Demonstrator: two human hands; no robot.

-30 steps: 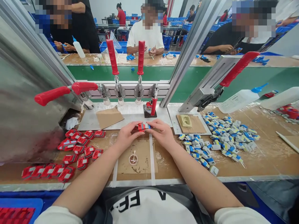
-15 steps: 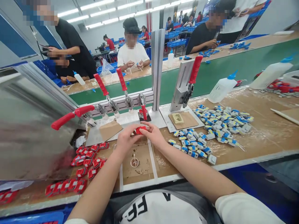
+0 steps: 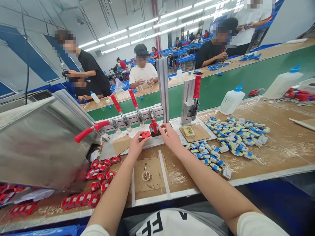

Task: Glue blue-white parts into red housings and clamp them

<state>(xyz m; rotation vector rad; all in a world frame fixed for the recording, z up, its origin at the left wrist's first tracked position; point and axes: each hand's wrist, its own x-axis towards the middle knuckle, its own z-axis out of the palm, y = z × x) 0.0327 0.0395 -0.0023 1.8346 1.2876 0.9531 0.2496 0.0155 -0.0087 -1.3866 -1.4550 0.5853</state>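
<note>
My left hand (image 3: 136,144) pinches a small red plastic part (image 3: 146,134) between thumb and fingers, just over the front of the metal base plate (image 3: 157,141). My right hand (image 3: 170,136) is beside the lowered toggle clamp (image 3: 154,126), its thumb and forefinger a little apart with nothing visible between them. Red shows around the foot of that clamp, but I cannot make out what lies under it. To its left, more toggle clamps with red handles (image 3: 133,98) are mounted along the metal rail.
Red parts (image 3: 100,173) lie at left by a sheet-metal box (image 3: 44,141). Grey, blue and yellow pieces (image 3: 236,134) are heaped at right, near a single clamp stand (image 3: 188,101) and a white bottle (image 3: 231,101). A small cup (image 3: 146,176) holds a stick. Co-workers sit beyond the green belt (image 3: 211,88).
My hands have parted: both were on the red part, and now only the left holds it. My right hand has moved to the lowered clamp. The view has tilted up.
</note>
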